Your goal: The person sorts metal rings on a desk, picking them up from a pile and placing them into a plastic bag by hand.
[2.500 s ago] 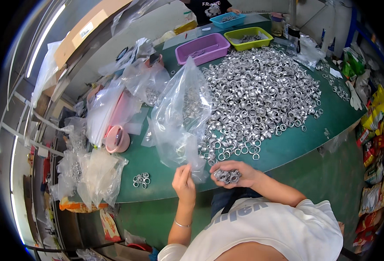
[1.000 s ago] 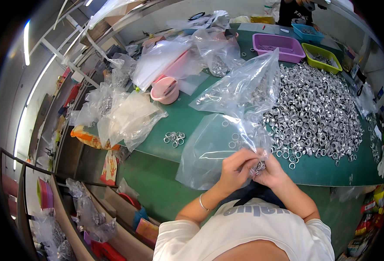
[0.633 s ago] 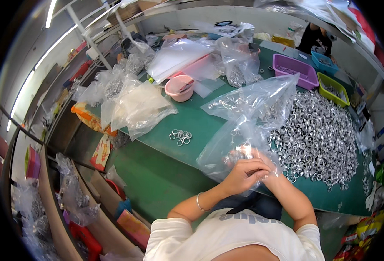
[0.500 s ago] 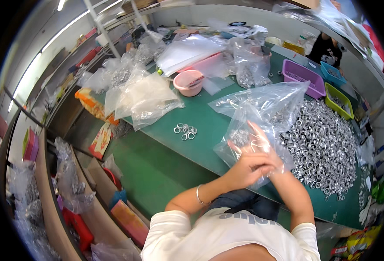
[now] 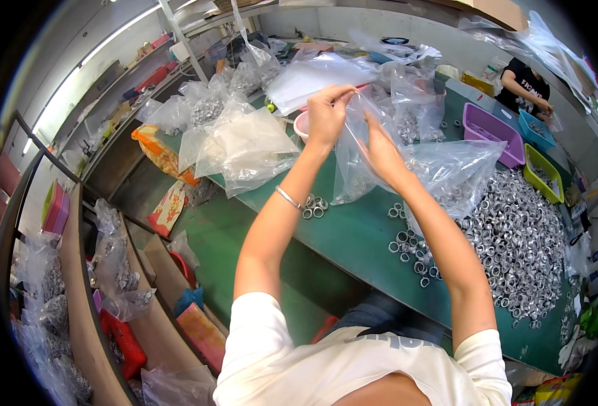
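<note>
My left hand [image 5: 329, 116] is raised over the green table, with thumb and fingers pinched on the upper edge of a clear plastic bag [image 5: 354, 166]. The bag hangs down, with some metal rings low in it. Against its right side lies my right hand [image 5: 383, 154], fingers stretched out and apart; I cannot tell whether they are inside the bag or outside. A second clear bag [image 5: 451, 166] with rings in it rests beside my right forearm. To the right spreads a big pile of silver metal rings [image 5: 515, 243]. A small cluster of rings [image 5: 316, 206] sits near my left forearm.
Purple [image 5: 512, 150], blue [image 5: 538, 139] and green [image 5: 544, 189] bins stand beyond the pile. A pink bowl [image 5: 301, 126] and plastic sheets [image 5: 319, 78] lie farther back. Filled bags [image 5: 234, 145] crowd the left end. Another person [image 5: 525, 88] works at the far right.
Both hands have moved up and away from me, lifting the bag off the table. My left hand has gone from my right wrist to the bag's edge. Loose rings now show where the bag was.
</note>
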Demonstrator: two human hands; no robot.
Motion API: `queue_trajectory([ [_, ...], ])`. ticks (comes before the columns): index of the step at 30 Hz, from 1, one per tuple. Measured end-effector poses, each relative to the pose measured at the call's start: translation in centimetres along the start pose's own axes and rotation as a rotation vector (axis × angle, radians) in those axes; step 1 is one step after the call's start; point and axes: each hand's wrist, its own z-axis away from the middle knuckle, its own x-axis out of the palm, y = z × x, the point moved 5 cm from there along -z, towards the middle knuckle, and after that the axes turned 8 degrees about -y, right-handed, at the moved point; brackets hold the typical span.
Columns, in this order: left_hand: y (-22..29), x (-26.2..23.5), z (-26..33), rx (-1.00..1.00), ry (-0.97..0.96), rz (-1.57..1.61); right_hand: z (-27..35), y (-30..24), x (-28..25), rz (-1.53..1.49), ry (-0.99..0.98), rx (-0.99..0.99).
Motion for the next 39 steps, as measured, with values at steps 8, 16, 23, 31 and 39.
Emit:
queue_trajectory([
  [8, -2.1, 1.2, 0.5, 0.06, -0.162, -0.109, 0.5, 4.1, 4.5, -0.298, -0.123, 0.213],
  [16, -2.0, 1.9, 9.8, -0.085, -0.122, -0.195, 4.7, 8.0, 6.0, -0.181, -0.282, 0.308],
  [23, -4.2, 5.5, 14.8, -0.188, -0.14, -0.325, 7.8, 6.8, 3.8, -0.793, -0.394, 0.476],
  [31, -2.1, 3.5, 16.8, -0.265, -0.027, -0.315, 22.1, 0.8, -3.5, -0.42, -0.338, 0.237],
  [39, 7.1, 10.7, 24.1, -0.165, -0.421, -0.067, 34.5, 5.4, -11.4, 0.262, 0.142, 0.521],
])
